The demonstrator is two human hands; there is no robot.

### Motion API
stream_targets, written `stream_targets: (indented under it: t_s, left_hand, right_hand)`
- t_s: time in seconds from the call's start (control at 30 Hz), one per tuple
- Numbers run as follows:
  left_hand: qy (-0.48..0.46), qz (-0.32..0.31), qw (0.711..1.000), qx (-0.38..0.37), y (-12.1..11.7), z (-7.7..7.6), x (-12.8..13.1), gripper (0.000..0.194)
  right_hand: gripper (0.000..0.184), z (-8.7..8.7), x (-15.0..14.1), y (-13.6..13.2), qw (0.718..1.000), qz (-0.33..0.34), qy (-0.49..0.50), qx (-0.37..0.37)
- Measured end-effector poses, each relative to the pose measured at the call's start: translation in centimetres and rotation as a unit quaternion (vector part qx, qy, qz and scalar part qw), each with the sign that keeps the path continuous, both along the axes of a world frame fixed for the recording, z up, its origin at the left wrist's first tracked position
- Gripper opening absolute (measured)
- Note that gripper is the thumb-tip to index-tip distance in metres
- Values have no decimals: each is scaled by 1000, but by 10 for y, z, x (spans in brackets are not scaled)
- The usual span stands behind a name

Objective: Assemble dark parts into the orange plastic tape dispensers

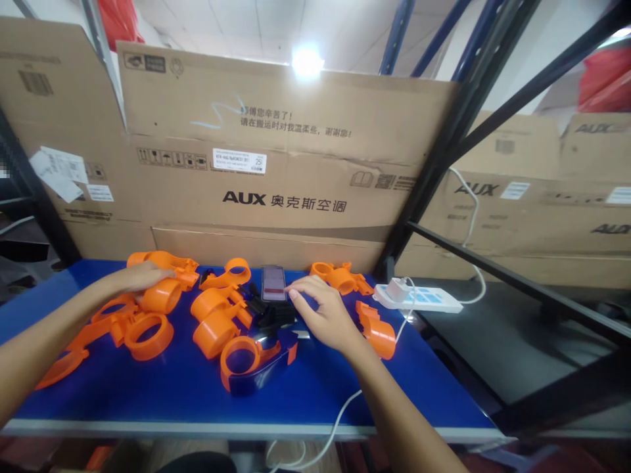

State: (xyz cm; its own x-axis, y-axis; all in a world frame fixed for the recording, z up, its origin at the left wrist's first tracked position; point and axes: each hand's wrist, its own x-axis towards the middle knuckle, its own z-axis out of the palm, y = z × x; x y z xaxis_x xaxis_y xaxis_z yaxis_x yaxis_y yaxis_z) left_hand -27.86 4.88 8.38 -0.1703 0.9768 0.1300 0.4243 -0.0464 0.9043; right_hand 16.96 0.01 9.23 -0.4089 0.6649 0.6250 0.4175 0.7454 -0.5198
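Several orange plastic tape dispensers lie about the blue tabletop (315, 394). My left hand (140, 277) rests palm down over the pile at the left, fingers stretched across an orange dispenser (162, 297); their undersides are hidden. At the middle back, a phone (273, 282) leans with its screen lit, by some black parts (273, 316). My right hand (320, 307) is beside it, fingers apart and index fingertip at the screen's right edge, holding nothing. In front of the phone lies an orange dispenser (240, 358) with a dark blue strip alongside.
A white power strip (419, 297) with a plugged-in charger lies at the right, its white cable (340, 417) hanging over the front edge. Large cardboard sheets (276, 164) stand behind the table. A black metal post (434, 171) rises at the right corner. More orange dispensers (342, 278) lie right of the phone.
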Motion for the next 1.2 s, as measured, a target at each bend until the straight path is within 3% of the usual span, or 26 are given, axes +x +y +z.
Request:
stream_targets:
  t_s: [0.07,0.17,0.23,0.33,0.43,0.5,0.73,0.83,0.9,0.93,1.07,1.2]
  left_hand:
    - [143,12,989,-40,-5,1,1,38]
    - [345,44,938,8,-26,-8,14,46]
    - [459,62,886,6,-46,-24,27,71]
    - [526,47,848,49,-74,-58,45,86]
    - [537,59,839,71,-89,-83,51,84]
    - [534,64,839,79,-90,-90,46,80]
    - [525,46,845,89,-76,-83,6,80]
    - [521,58,841,134,-80,-81,4,86]
    - [509,72,841,166,-84,-79,10,84]
    - [498,74,846,176,-86,-78,15,81]
    - [423,41,878,221,-85,-68,50,59]
    - [333,-30,886,321,-73,-47,100,43]
  right_hand:
    - [25,-1,0,0,1000,2,1,0]
    - [25,-2,0,0,1000,4,5,-2]
    - [25,-2,0,-1,1000,8,7,-6]
    - [24,-2,-1,-3,1000,15,9,-9]
    - [24,-2,-2,-4,1000,25,6,-10]
    - [23,-2,-3,-5,1000,29,4,-10]
    - [20,3,1,-10,996,65,-58,-29]
    - [44,3,3,-17,981,116,-142,-60]
    - [56,0,3,-22,970,133,-191,-76]
    - [53,-3,3,-24,965,134,-212,-81]
    - [21,-11,-1,-25,948,139,-272,-92]
    - [9,-7,1,-23,935,163,-295,-107]
